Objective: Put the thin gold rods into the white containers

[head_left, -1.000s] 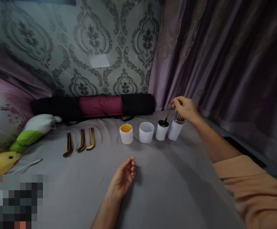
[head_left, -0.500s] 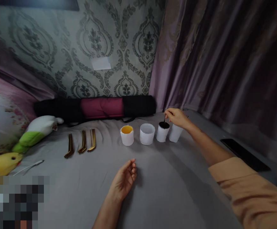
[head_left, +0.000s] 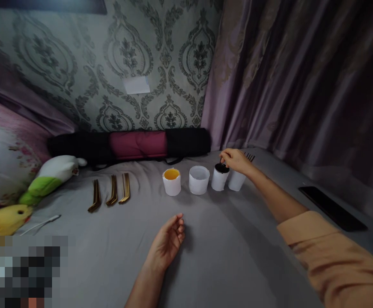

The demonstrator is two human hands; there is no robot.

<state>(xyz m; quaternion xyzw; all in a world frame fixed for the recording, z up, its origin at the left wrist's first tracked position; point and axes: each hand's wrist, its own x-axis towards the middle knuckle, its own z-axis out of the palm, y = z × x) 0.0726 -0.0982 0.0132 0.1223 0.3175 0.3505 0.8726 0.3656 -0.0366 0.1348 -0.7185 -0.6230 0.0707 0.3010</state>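
My right hand (head_left: 234, 160) is closed in a pinch just above a narrow white cup (head_left: 218, 182) with a dark inside. A short bit of a thin dark stick (head_left: 221, 161) shows under its fingertips, at the cup's rim. Beneath the hand's wrist stands another white cup (head_left: 235, 182), partly covered, with several thin dark sticks (head_left: 249, 157) rising behind the hand. My left hand (head_left: 171, 239) rests on the grey sheet, palm inward, fingers loosely curled with nothing in them. In front of it are a white tub (head_left: 172, 187) with a yellow inside and a wider white tub (head_left: 198, 184).
Three bundles of bent golden strips (head_left: 111, 190) lie at left. Plush toys (head_left: 45, 177) and a white cable (head_left: 41, 224) are farther left. A black and maroon roll bag (head_left: 138, 144) lies along the wall. A black phone-like slab (head_left: 332, 208) lies at right.
My right hand has dropped slightly toward the dark cup, so less of the stick shows. The sticks behind its wrist are now more visible. My left hand has stayed put.
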